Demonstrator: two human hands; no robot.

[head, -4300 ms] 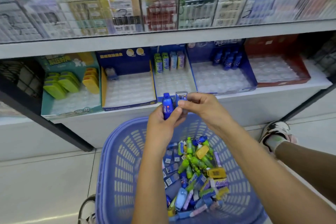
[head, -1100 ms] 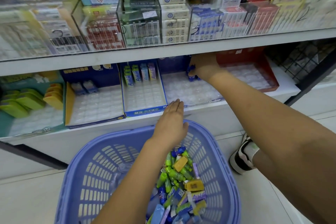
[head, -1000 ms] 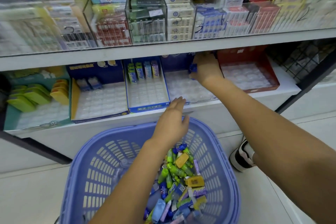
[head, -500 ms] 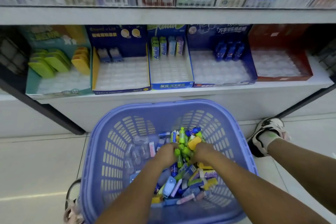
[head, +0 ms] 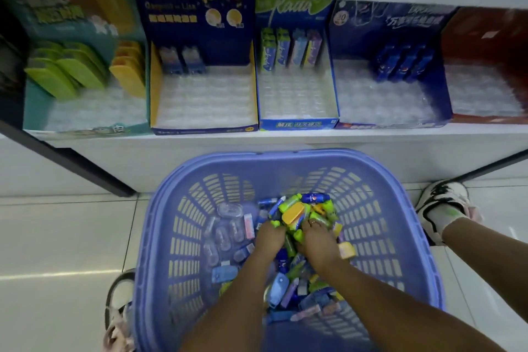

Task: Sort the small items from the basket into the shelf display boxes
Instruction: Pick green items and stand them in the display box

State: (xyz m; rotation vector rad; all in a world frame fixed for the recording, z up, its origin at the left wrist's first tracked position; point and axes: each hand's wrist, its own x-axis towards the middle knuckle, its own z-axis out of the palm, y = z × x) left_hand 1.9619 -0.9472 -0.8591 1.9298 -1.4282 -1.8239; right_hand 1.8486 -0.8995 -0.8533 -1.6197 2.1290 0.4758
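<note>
Items [head: 278, 288] lie heaped at the middle-right of the basket [head: 285, 156]: small hard plastic pieces, mixed. They include green tubes [head: 288, 203], a flat orange case [head: 293, 213], a dark blue bottle shape [head: 314, 198], pale blue and lilac slabs, and clear blister shells [head: 228, 210] scattered left of the heap. Both hands are sunk in the pile, side by side and nearly touching. Left hand [head: 268, 238] has its fingers curled down among green pieces. Right hand [head: 317, 240] has its fingertips against the orange case and a green tube. Cannot tell whether either has anything pinched, as the pile hides the fingertips. Judged a rummage, parting the heap to find one kind at a time. The basket is lavender plastic with slotted walls and sits on pale glossy floor [head: 57, 237] hard against the shelf [head: 257, 143], so each reach is short. Five open-front card boxes stand in a row on the shelf: teal [head: 85, 120], navy-yellow [head: 204, 126], blue [head: 297, 123], dark blue [head: 383, 123], red [head: 485, 37]. Each is lined with a clear dimpled tray [head: 205, 100], and the few pieces already seated stand upright at the back, so filling likely runs back to front. Most pockets are unfilled, so it is early in the job. A shoe [head: 440, 203] sits right of the basket.
</note>
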